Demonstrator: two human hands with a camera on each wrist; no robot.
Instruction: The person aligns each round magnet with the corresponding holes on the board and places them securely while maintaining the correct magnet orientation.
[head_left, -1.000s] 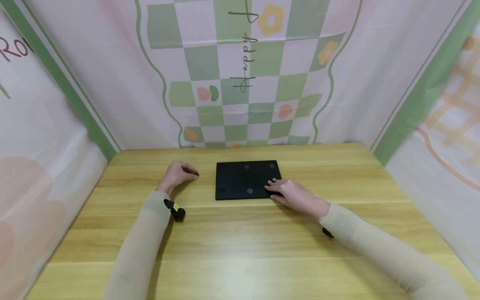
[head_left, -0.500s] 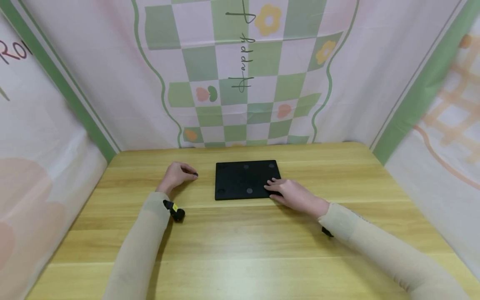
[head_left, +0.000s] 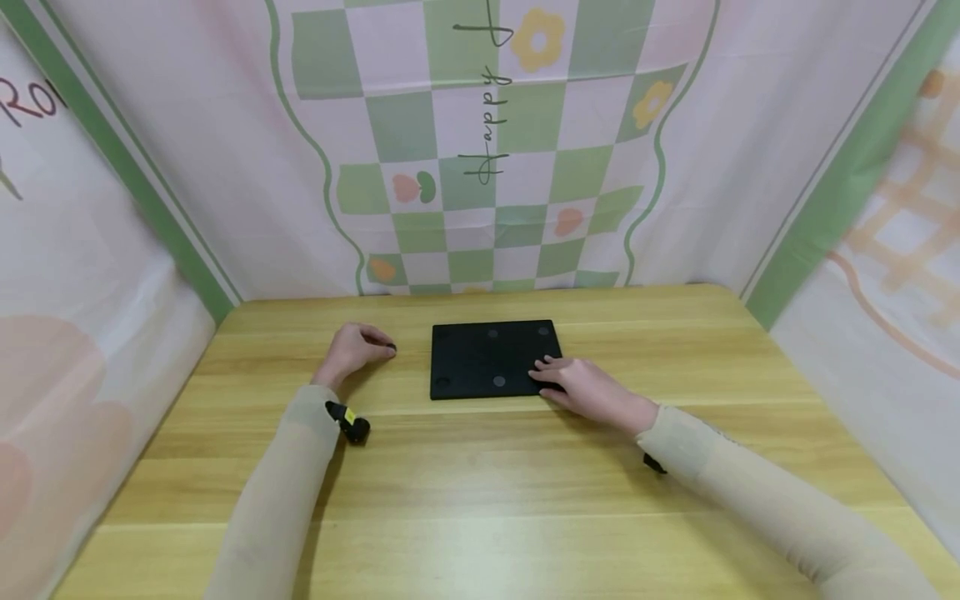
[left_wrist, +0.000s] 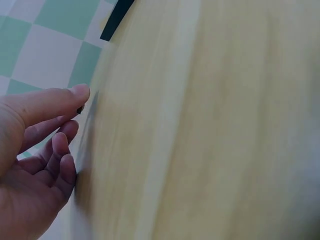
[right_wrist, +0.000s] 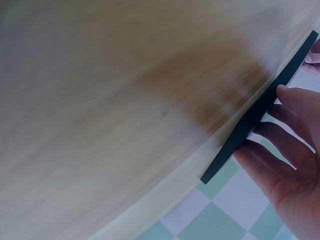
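Note:
A flat black rectangular board [head_left: 480,358] lies on the table, with several small round spots on its upper face. My right hand [head_left: 588,389] rests its fingertips on the near right corner of the board; in the right wrist view the thumb lies along the dark edge [right_wrist: 250,117]. To the left of the board, my left hand [head_left: 354,348] pinches a small black piece [head_left: 392,347] between thumb and fingers, just above the wood. Only a sliver of that piece [left_wrist: 80,109] shows below the thumb in the left wrist view, so its kind is unclear.
The wooden table [head_left: 480,492] runs back to a curtain [head_left: 480,167] with green and white checks. Similar cloth hangs on both sides. A small black wrist camera [head_left: 351,423] sits on the left sleeve.

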